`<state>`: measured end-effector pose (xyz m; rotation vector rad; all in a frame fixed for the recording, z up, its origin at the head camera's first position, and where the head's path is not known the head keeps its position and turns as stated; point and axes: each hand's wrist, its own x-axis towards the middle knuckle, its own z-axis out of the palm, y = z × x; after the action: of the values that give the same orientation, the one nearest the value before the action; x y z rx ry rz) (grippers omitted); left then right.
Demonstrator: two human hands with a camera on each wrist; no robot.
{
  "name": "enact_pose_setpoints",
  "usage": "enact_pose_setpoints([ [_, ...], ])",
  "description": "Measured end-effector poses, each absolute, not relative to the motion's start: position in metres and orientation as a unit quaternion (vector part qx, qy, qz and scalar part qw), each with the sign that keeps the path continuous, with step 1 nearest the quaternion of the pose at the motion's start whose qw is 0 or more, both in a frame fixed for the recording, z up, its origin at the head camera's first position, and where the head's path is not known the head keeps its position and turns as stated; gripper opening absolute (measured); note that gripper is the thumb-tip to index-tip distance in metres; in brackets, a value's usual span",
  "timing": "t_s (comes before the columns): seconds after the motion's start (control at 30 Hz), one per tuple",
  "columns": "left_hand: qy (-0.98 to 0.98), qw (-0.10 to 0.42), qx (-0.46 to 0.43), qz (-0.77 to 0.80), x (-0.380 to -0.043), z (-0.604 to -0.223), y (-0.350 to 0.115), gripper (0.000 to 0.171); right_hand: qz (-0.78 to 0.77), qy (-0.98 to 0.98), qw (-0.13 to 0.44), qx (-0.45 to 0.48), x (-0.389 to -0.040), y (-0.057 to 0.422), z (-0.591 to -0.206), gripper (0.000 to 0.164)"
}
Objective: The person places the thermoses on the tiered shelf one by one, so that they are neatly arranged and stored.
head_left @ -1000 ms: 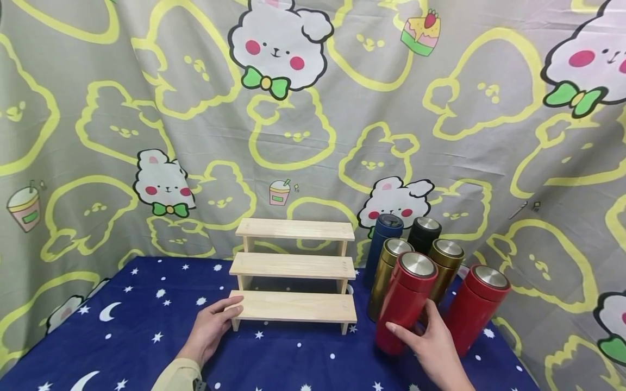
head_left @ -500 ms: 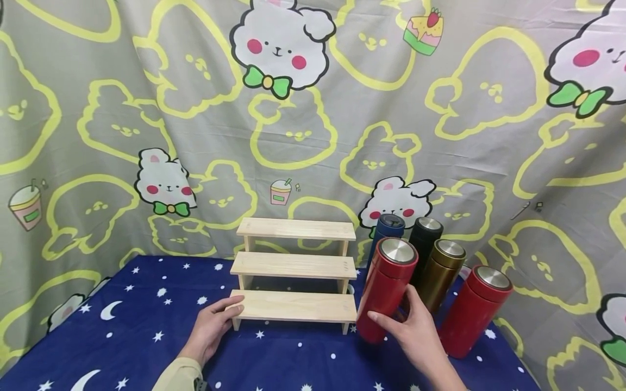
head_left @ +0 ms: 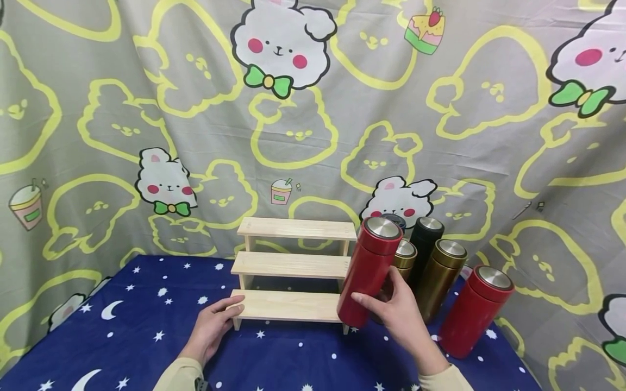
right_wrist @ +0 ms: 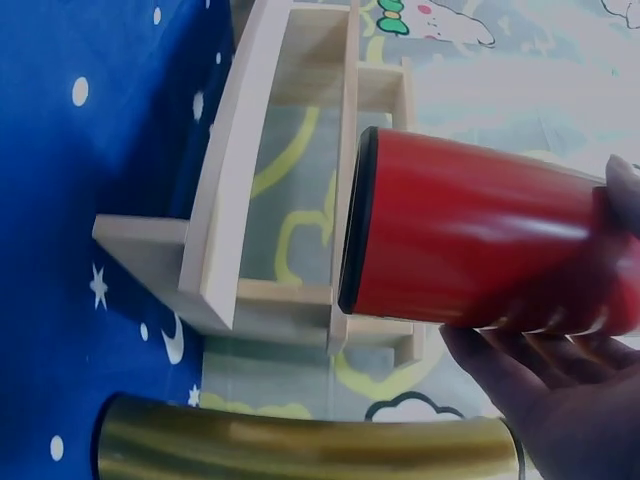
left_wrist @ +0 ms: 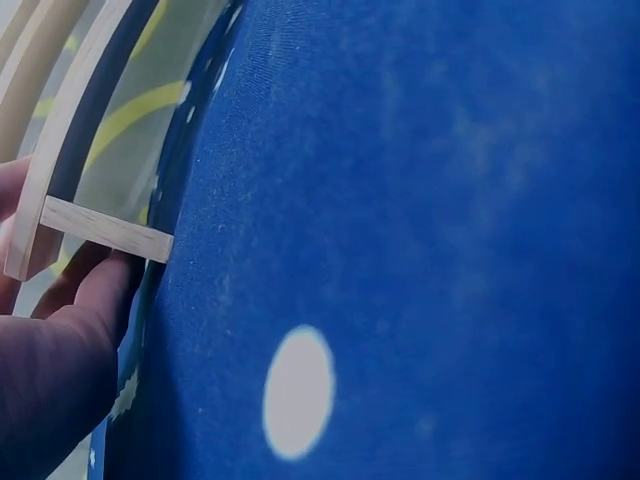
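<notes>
Head view: grips a red bottle (head_left: 370,274) in the right hand (head_left: 398,312), with the thumb across the near side. Held up off the table (head_left: 274,358), in line with the right end of the lowest step of a wooden stand (head_left: 288,305), near its front right corner. Lies to the left of the right hand and well apart from the left, so far nearer the right. Leans along its long axis, with the steel lid up and to the right, the base down and to the left. In the right wrist view, faces base-down toward the steps, over the right-hand part of the stand; cannot tell about contact between base and step.

With the left hand (head_left: 211,326), holds the left end of the lowest step, thumb on top, fingers below. Toward the table's right edge, near the right hand: a second red bottle (head_left: 476,312), a gold bottle (head_left: 442,277), another gold bottle (head_left: 405,254) partly hidden, and, farther back, a black bottle (head_left: 427,239) and a blue bottle (head_left: 394,220), mostly covered.
</notes>
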<state>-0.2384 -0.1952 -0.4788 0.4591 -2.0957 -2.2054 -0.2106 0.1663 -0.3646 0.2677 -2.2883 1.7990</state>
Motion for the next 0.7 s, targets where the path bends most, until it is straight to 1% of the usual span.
enact_pose_setpoints([
  [0.4, -0.676, 0.031, 0.150, -0.721, -0.239, -0.480, -0.195, 0.041, 0.619, -0.771, 0.106, 0.106, -0.225, 0.154, -0.362, 0.066],
  [0.7, -0.678, 0.032, 0.147, -0.720, -0.240, -0.480, -0.195, 0.041, 0.619, -0.771, 0.095, 0.116, -0.235, 0.143, -0.356, 0.067],
])
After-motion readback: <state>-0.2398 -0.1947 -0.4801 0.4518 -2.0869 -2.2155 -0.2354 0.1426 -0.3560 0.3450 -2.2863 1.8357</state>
